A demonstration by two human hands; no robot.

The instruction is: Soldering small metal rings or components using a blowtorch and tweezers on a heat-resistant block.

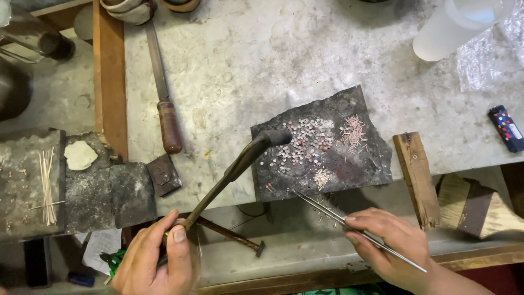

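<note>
Single head view, looking steeply down, close over workbench; near bench edge at frame bottom.

stone workbench, charred slab (bead-strewn), wooden-handled file, lighter, wood block

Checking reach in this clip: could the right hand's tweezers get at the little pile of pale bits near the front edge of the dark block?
Probably yes. The right hand holds the tweezers with their tips at the dark block's front edge, close to the pale pile. Nothing lies between; the torch head sits farther left.
</note>
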